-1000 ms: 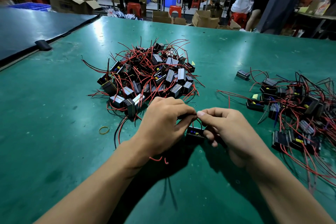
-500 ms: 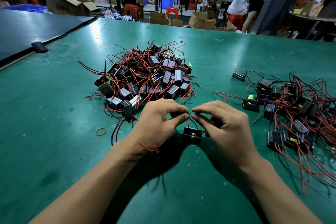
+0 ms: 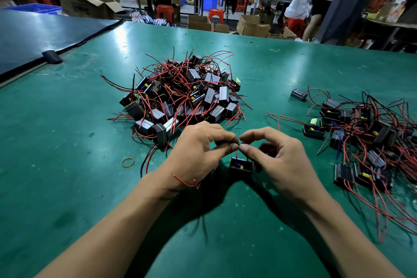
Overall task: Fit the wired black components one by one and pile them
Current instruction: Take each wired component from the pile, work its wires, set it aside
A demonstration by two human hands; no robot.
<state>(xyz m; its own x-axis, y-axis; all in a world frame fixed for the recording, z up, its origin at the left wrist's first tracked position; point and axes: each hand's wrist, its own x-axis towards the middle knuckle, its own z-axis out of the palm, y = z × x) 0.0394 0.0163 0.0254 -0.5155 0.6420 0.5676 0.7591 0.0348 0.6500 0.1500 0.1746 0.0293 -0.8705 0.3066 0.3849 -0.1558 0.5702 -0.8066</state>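
Observation:
A small open black box component with yellow and blue parts inside rests on the green table just below my fingertips. My left hand and my right hand meet thumb to thumb above it, each pinching a thin wire that rises from the box. A red wire loops across my left wrist. A large heap of wired black components lies straight ahead. A second, looser pile of wired components spreads at the right.
A yellow rubber band lies on the table left of my left hand. A black clip sits at the seam with the dark table on the far left. People, red stools and cardboard boxes stand beyond the far edge.
My hands have stayed over the black box, with the fingertips shifting slightly closer together on the wires. The box has barely moved.

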